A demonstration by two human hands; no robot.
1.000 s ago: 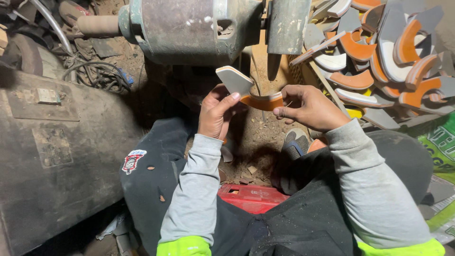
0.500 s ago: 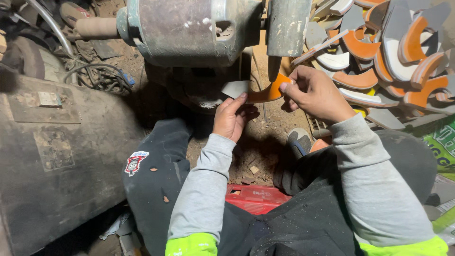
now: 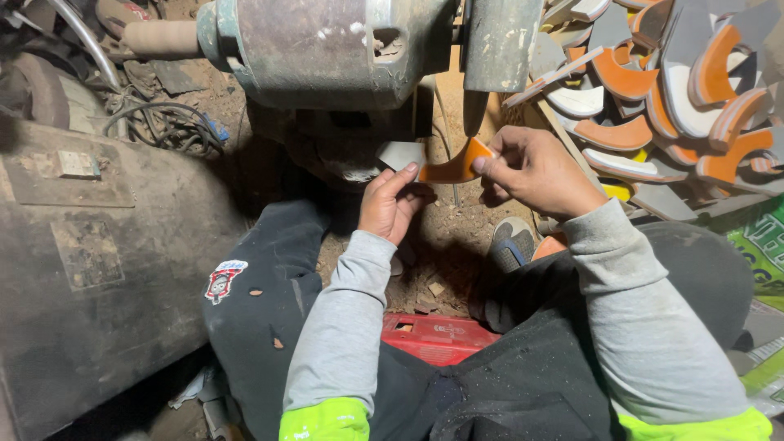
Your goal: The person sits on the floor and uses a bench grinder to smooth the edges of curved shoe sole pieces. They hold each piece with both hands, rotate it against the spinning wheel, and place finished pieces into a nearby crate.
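You hold the orange-grey piece (image 3: 445, 166) just below the grinder (image 3: 327, 49): left hand (image 3: 390, 204) pinches its grey end, right hand (image 3: 535, 170) its orange end. Piece not yet against the wheel (image 3: 498, 41); pile (image 3: 670, 90) waits right of grinder.

Green printed bag (image 3: 763, 245) far right.

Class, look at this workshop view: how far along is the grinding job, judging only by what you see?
Done: hard to judge; a heap of curved orange-and-grey pieces lies at the right, but whether they are finished cannot be told. In hand: the left hand and right hand hold one curved piece just under the grinder wheel. Left: cannot tell.
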